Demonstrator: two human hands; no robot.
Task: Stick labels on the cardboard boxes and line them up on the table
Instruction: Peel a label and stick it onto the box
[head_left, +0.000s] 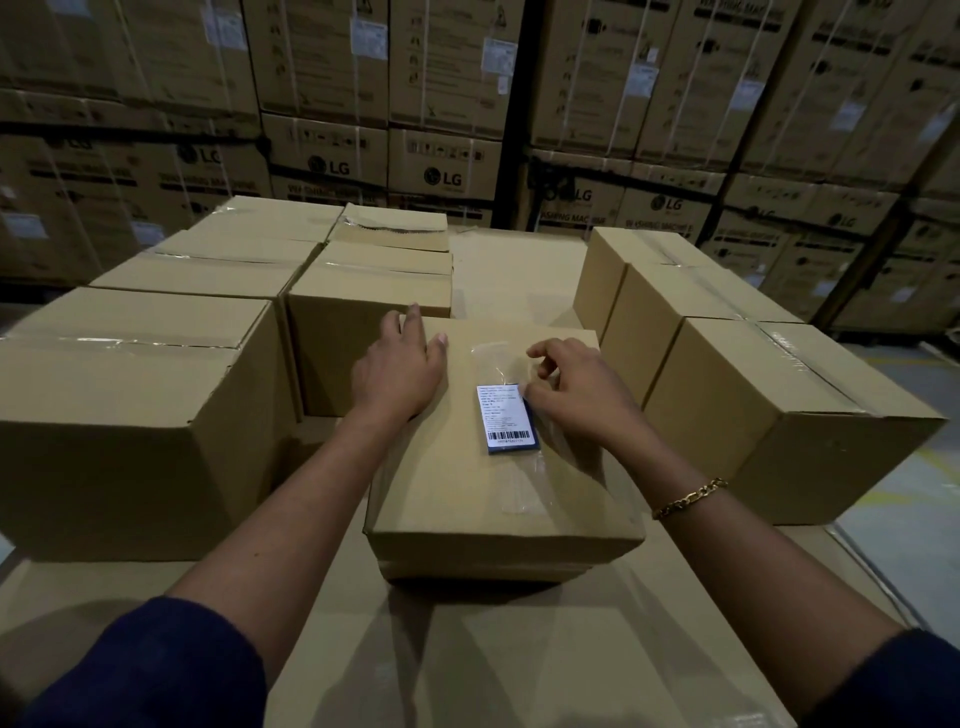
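Hands work atop a cardboard box (498, 467) on the table (519, 665): left hand (400, 369) spread flat steadying it, right hand (576, 395) pinching the label (506, 418) edge to press it down.

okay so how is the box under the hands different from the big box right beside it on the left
The middle box carries a white barcode label on its top; the left box shows no label. The left hand lies flat on the middle box and the right hand has its fingers at the label's edge; nothing touches the left box. The left box looks taller. Both are plain brown cardboard with clear tape along the top seam.
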